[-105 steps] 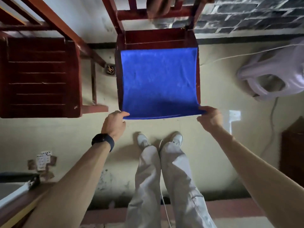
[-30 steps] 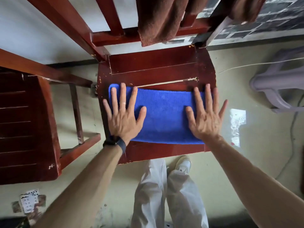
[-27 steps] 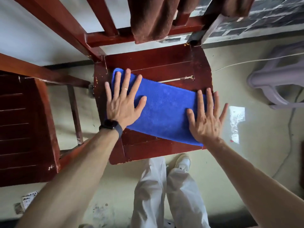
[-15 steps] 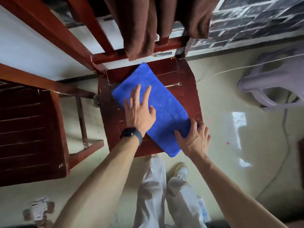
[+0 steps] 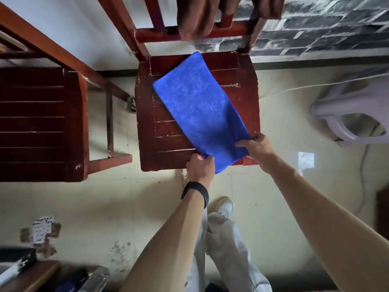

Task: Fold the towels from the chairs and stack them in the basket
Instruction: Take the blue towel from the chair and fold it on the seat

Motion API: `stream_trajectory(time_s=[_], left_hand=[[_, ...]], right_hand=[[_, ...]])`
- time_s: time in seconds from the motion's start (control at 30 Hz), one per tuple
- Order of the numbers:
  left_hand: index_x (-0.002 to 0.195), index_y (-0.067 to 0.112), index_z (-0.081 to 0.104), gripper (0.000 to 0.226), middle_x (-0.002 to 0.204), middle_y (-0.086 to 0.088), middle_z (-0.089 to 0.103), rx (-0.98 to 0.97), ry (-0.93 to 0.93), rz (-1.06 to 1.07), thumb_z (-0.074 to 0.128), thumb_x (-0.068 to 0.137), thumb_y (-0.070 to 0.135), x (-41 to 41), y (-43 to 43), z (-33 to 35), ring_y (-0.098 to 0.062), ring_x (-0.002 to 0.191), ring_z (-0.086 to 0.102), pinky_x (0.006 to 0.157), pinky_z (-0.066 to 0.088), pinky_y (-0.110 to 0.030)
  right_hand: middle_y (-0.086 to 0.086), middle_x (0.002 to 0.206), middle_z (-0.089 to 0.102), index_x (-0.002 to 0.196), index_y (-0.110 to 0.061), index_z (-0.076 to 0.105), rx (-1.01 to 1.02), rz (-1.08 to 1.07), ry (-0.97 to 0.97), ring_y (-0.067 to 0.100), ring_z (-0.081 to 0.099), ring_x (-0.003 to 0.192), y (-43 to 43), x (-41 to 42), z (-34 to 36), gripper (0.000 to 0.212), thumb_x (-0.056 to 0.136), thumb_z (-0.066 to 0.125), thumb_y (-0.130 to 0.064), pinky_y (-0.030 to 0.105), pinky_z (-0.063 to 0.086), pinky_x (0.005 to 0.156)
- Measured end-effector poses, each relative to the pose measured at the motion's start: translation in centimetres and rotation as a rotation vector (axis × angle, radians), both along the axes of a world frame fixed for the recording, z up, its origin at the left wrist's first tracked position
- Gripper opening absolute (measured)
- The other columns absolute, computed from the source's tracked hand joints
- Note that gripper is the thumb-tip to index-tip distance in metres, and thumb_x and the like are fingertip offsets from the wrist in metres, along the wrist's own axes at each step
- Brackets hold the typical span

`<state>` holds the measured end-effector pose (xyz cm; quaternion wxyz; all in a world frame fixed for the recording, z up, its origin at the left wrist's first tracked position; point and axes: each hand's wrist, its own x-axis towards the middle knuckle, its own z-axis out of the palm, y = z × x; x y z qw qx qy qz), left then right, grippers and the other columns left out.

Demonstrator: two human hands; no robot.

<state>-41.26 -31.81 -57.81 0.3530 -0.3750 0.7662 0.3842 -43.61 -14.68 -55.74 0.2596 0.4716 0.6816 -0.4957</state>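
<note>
- Pinching the near-left corner of the folded blue towel (image 5: pixel 200 108) with the left hand (image 5: pixel 201 167), fingers curled tight round the edge of the cloth
- Gripping the near-right corner of the same short edge with the right hand (image 5: pixel 257 147), fingers bent over the top of the cloth
- Spread flat and slantwise across the seat of the red-brown wooden chair (image 5: pixel 168 127), far end toward 11 o'clock close to the backrest, near end toward 5 o'clock, reaching just past the seat's front edge
- Black wristband (image 5: pixel 195 192) on the left wrist, both forearms bare, reaching in from 6 o'clock
- Brown towel (image 5: pixel 195 15) draped over the chair's back rail at 12 o'clock, apart from the blue one
- Second dark wooden chair (image 5: pixel 37 123) at 9 o'clock, just beside the first
- Pale plastic stool (image 5: pixel 353 114) on the floor at 3 o'clock, well apart from the chair
- Playing cards (image 5: pixel 41 229) lying on the floor at 8 o'clock
- White shoe (image 5: pixel 224 208) on the floor at 6 o'clock, below the left wrist
</note>
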Motion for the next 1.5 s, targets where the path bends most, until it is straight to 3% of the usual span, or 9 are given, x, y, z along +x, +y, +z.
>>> stream_trajectory(time_s=[0.2,0.33,0.5,0.73,0.8,0.9,1.0,1.3,1.5], left_hand=[[0.092,0.01,0.054,0.022,0.069,-0.004,0.051,0.305,0.052,0.36,0.071,0.087,0.024,2.6,-3.6,3.3,-0.017,0.053,0.046,0.064,0.047,-0.034],[0.081,0.016,0.049,0.023,0.082,-0.008,0.053,0.256,0.106,0.36,0.07,0.09,0.011,5.4,-6.5,7.5,-0.022,0.074,0.051,0.07,0.047,-0.037],[0.113,0.014,0.054,0.024,0.103,-0.007,0.063,0.24,0.054,0.295,0.066,0.092,0.013,7.8,-9.7,11.1,-0.019,0.081,0.063,0.053,0.053,-0.027],[0.099,0.024,0.071,0.038,0.09,0.0,0.07,0.435,-0.13,0.227,0.04,0.092,0.005,0.2,-11.9,11.5,-0.016,0.067,0.057,0.061,0.04,-0.025],[0.099,0.025,0.07,0.03,0.087,0.004,0.073,0.449,-0.093,0.108,0.048,0.09,0.006,-3.2,-12.3,10.8,-0.013,0.066,0.058,0.057,0.037,-0.023],[0.09,0.02,0.072,0.012,0.077,0.008,0.066,0.35,0.049,-0.257,0.069,0.09,0.032,-7.1,-12.4,8.4,-0.006,0.063,0.055,0.054,0.038,-0.017],[0.068,0.013,0.057,0.044,0.066,0.004,0.056,0.113,0.164,-0.446,0.063,0.091,0.051,-9.4,-11.5,5.4,-0.017,0.065,0.052,0.06,0.035,-0.031],[0.094,0.01,0.063,0.049,0.105,-0.016,0.069,-0.047,0.187,-0.465,0.04,0.1,0.054,-11.6,-9.2,0.9,-0.039,0.101,0.061,0.072,0.036,-0.031],[0.076,0.018,0.048,0.05,0.086,-0.009,0.065,-0.089,0.228,-0.462,0.035,0.1,0.059,-11.6,-9.3,0.2,-0.038,0.091,0.06,0.069,0.035,-0.032]], right_hand=[[0.003,0.106,0.06,0.104,-0.019,0.052,-0.268,-0.377,0.138,0.02,0.064,0.074,-0.7,3.6,2.8,0.03,0.087,0.071,-0.004,0.036,0.058,0.066],[0.01,0.086,0.064,0.102,-0.022,0.055,-0.149,-0.19,0.065,0.018,0.059,0.061,-2.5,9.3,4.6,0.025,0.088,0.071,-0.007,0.035,0.057,0.065],[0.01,0.066,0.068,0.101,-0.028,0.058,-0.121,-0.067,-0.018,0.024,0.064,0.055,-5.7,14.0,8.3,0.021,0.091,0.062,-0.011,0.046,0.062,0.07],[0.007,0.089,0.073,0.1,-0.014,0.068,-0.264,-0.137,0.123,0.022,0.073,0.071,-5.6,7.3,8.9,0.033,0.09,0.043,0.004,0.032,0.055,0.072],[0.003,0.084,0.075,0.099,-0.017,0.07,-0.206,-0.058,0.173,0.018,0.072,0.072,-4.9,4.4,7.7,0.023,0.085,0.057,-0.005,0.038,0.057,0.075],[-0.006,0.087,0.075,0.1,-0.026,0.074,0.025,0.193,0.184,0.022,0.071,0.088,-4.1,0.8,5.2,0.031,0.077,0.069,-0.046,0.043,0.056,0.086],[0.004,0.096,0.07,0.108,-0.014,0.068,0.234,0.365,0.192,0.028,0.061,0.1,-4.4,-2.1,3.3,0.031,0.096,0.057,-0.04,0.037,0.049,0.086],[0.0,0.09,0.061,0.111,-0.015,0.06,0.283,0.268,0.08,0.023,0.052,0.084,-5.3,-5.6,-0.2,0.031,0.102,0.045,-0.04,0.027,0.035,0.074],[-0.007,0.082,0.062,0.103,-0.014,0.055,0.321,0.22,0.123,0.026,0.057,0.08,-6.0,-5.8,-1.1,0.031,0.103,0.043,-0.043,0.031,0.038,0.071]])
